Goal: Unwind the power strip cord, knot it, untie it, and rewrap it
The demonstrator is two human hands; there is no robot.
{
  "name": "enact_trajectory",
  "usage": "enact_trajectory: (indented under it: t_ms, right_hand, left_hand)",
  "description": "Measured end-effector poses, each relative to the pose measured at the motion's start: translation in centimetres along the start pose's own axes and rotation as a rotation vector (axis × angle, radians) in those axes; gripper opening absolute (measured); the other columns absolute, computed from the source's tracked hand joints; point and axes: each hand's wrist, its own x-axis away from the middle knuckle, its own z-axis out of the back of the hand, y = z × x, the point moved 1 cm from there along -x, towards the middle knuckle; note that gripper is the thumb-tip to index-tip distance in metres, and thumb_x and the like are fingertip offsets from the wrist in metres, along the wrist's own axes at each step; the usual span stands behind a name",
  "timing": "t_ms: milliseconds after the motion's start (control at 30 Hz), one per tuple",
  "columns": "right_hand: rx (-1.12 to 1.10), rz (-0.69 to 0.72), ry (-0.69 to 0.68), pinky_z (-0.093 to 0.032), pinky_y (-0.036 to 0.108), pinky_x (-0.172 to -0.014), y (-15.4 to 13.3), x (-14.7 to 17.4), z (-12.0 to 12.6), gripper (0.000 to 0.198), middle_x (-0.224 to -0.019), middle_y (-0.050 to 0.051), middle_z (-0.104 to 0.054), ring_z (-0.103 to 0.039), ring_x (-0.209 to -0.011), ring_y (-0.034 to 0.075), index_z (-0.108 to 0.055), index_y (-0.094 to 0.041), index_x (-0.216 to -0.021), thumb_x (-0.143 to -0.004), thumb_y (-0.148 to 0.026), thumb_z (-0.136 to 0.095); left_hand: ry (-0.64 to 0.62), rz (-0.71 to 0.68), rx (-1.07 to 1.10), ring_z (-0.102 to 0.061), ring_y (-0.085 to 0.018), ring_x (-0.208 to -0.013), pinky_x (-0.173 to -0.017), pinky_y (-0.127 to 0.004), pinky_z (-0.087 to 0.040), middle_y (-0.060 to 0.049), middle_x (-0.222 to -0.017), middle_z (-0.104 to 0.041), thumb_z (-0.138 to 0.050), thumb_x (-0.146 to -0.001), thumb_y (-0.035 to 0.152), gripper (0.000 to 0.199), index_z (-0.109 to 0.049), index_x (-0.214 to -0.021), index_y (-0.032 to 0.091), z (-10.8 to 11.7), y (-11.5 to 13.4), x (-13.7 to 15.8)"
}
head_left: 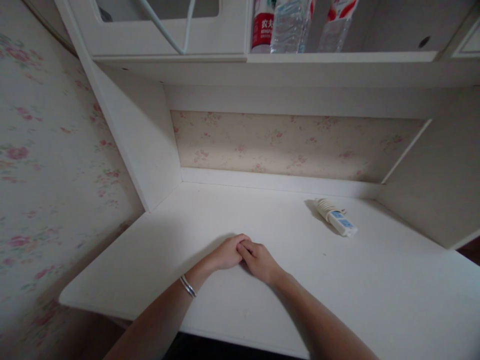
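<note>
My left hand (227,253) and my right hand (259,261) rest together on the white desk (150,267), near its middle. Their fingers are folded and pressed into each other, both hands closed. No object shows in either one, though the undersides of the fingers are hidden. A silver bangle (187,286) circles the left wrist. Farther back and to the right, apart from both hands, lies a white power strip (341,223) with blue labels and its cord wound around one end.
Above the desk runs a white shelf (337,57) with plastic bottles (287,27) on it. A pale cable (165,30) hangs at the upper left. White side panels (138,125) bound the desk, and flowered wallpaper (56,165) covers the wall at left.
</note>
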Motion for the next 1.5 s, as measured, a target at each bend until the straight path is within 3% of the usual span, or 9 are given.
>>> enact_trajectory:
  t_ms: [1500]
  right_hand:
    - [0.008, 0.003, 0.001, -0.037, 0.023, -0.061, 0.05, -0.05, -0.05, 0.039, -0.070, 0.001, -0.061, -0.054, -0.065, 0.013, -0.058, -0.018, -0.073, -0.094, -0.037, -0.031]
  left_hand:
    - [0.000, -0.004, 0.018, -0.056, -0.013, -0.080, -0.073, -0.023, -0.044, -0.002, -0.087, -0.065, -0.042, -0.065, 0.003, 0.034, -0.059, -0.091, 0.015, -0.09, -0.18, -0.03]
